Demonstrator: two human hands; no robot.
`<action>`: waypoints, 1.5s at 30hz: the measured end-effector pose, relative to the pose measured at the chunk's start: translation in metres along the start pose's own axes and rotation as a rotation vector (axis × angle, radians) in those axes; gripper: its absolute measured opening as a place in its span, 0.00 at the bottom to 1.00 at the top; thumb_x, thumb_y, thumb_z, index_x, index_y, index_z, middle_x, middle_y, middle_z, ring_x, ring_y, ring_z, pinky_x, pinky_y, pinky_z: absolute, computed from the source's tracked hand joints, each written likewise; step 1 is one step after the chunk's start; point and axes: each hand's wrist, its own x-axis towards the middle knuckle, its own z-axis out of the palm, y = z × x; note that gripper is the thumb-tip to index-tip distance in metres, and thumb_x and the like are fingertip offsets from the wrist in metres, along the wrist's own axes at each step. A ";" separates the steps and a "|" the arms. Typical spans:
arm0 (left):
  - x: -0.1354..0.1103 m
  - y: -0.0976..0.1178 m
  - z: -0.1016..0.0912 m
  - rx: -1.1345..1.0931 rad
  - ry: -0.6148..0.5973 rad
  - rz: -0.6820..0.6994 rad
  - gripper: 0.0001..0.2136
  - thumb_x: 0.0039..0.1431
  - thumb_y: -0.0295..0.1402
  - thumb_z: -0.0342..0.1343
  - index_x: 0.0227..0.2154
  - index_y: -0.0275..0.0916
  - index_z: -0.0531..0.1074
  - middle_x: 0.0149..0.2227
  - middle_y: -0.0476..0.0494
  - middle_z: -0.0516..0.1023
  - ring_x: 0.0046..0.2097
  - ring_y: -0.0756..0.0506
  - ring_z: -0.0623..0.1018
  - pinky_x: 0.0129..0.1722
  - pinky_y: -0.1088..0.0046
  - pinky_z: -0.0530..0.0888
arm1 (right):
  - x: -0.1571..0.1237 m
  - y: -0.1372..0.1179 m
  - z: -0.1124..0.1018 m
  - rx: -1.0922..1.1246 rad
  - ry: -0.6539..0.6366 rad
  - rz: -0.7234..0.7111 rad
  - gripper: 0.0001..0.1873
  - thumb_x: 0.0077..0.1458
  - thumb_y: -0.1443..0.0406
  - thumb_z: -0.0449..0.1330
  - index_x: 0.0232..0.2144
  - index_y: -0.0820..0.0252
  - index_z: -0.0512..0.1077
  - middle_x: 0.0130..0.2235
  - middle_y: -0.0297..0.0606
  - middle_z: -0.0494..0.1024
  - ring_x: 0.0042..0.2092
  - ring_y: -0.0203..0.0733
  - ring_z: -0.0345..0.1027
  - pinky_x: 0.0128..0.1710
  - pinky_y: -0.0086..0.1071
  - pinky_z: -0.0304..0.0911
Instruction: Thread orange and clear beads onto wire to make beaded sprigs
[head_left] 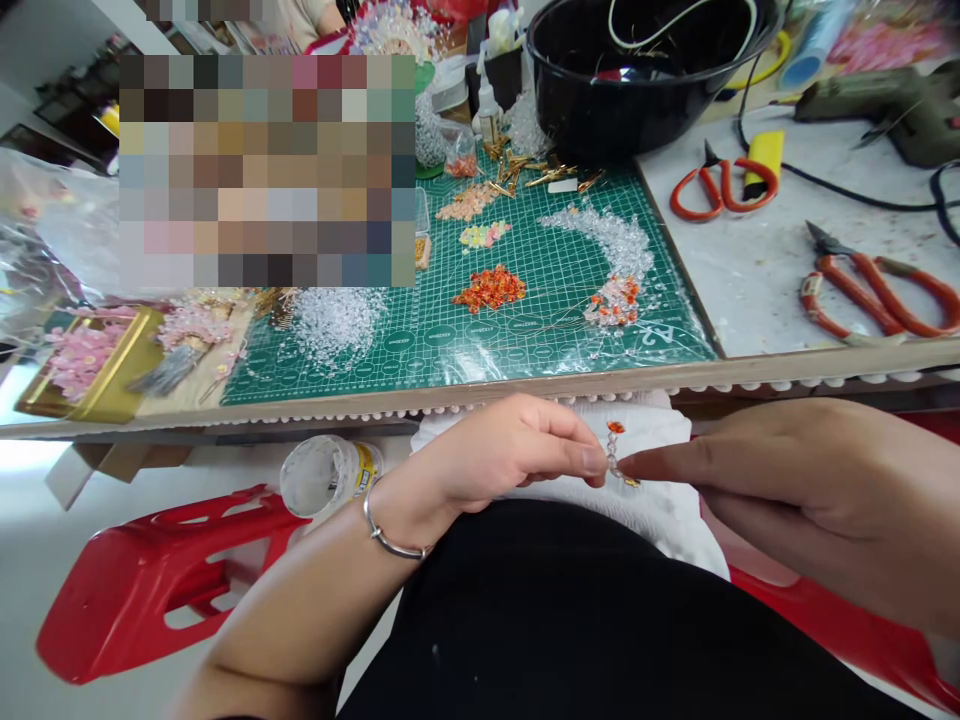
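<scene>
Above my lap, my left hand (529,445) pinches a small beaded wire sprig (613,450) between thumb and fingertips. The sprig is a short upright row of clear beads with an orange flower-shaped bead at its top and a yellowish one near its bottom. From the other side, my right hand (787,470) has its index fingertip against the sprig's lower part. Its thumb is mostly hidden beneath. A white cloth (667,530) lies under both hands. On the green cutting mat (405,365) beyond are orange beads (491,288) and clear beads (611,240).
Two red-handled pliers (885,285) (724,185) lie at right, near a glue gun (885,110). A black basin (645,85) stands behind. More clear beads (334,325) and a gold tray (124,365) are at left. Below the table edge are a white tub (322,475) and red stool (150,570).
</scene>
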 end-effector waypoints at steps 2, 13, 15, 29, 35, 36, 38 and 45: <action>0.001 -0.001 0.000 -0.036 -0.019 -0.003 0.13 0.54 0.42 0.66 0.27 0.35 0.78 0.21 0.53 0.63 0.23 0.54 0.54 0.23 0.72 0.47 | 0.003 0.004 -0.006 0.006 -0.114 -0.106 0.23 0.58 0.71 0.56 0.46 0.38 0.80 0.24 0.27 0.80 0.20 0.37 0.71 0.20 0.31 0.61; 0.006 -0.006 0.003 -0.309 -0.169 0.167 0.12 0.51 0.39 0.70 0.29 0.35 0.79 0.30 0.44 0.77 0.27 0.53 0.68 0.24 0.77 0.60 | 0.001 0.021 0.044 0.786 -0.241 0.307 0.18 0.65 0.51 0.58 0.36 0.54 0.81 0.33 0.37 0.83 0.32 0.40 0.76 0.31 0.30 0.71; 0.004 -0.006 0.004 -0.283 -0.155 0.204 0.10 0.54 0.38 0.68 0.29 0.35 0.79 0.32 0.43 0.78 0.34 0.49 0.74 0.34 0.74 0.69 | 0.001 0.015 0.045 0.775 -0.282 0.291 0.18 0.66 0.52 0.56 0.35 0.55 0.81 0.33 0.37 0.82 0.32 0.40 0.76 0.32 0.31 0.71; -0.018 0.016 0.015 0.482 0.089 0.159 0.11 0.62 0.39 0.58 0.30 0.36 0.76 0.24 0.54 0.68 0.27 0.54 0.65 0.30 0.76 0.62 | -0.002 -0.016 0.026 0.751 -0.283 0.659 0.19 0.62 0.46 0.58 0.33 0.53 0.69 0.29 0.30 0.63 0.31 0.37 0.55 0.29 0.29 0.57; -0.023 0.011 0.020 0.462 0.241 0.256 0.15 0.64 0.39 0.57 0.51 0.41 0.71 0.23 0.58 0.61 0.25 0.53 0.62 0.27 0.75 0.61 | -0.003 -0.008 0.037 1.088 -0.168 0.723 0.17 0.60 0.51 0.64 0.29 0.56 0.68 0.25 0.27 0.58 0.26 0.32 0.46 0.24 0.27 0.48; -0.024 0.009 0.021 0.417 0.261 0.277 0.14 0.65 0.38 0.56 0.51 0.41 0.68 0.24 0.58 0.61 0.25 0.53 0.63 0.28 0.75 0.62 | -0.002 -0.007 0.039 1.173 -0.120 0.732 0.17 0.59 0.52 0.65 0.29 0.56 0.68 0.24 0.26 0.58 0.25 0.32 0.44 0.23 0.27 0.45; -0.025 0.005 0.023 0.329 0.279 0.296 0.09 0.66 0.36 0.54 0.46 0.40 0.66 0.25 0.57 0.63 0.26 0.53 0.64 0.28 0.76 0.63 | -0.001 -0.008 0.043 1.296 -0.018 0.731 0.17 0.58 0.53 0.66 0.27 0.56 0.67 0.22 0.25 0.55 0.24 0.31 0.40 0.22 0.28 0.41; -0.014 -0.010 0.017 0.179 0.159 0.151 0.11 0.63 0.40 0.60 0.32 0.39 0.66 0.24 0.56 0.62 0.27 0.53 0.61 0.27 0.76 0.60 | -0.002 -0.019 0.048 1.356 0.042 0.675 0.18 0.59 0.52 0.65 0.26 0.56 0.68 0.19 0.24 0.53 0.23 0.31 0.42 0.22 0.29 0.40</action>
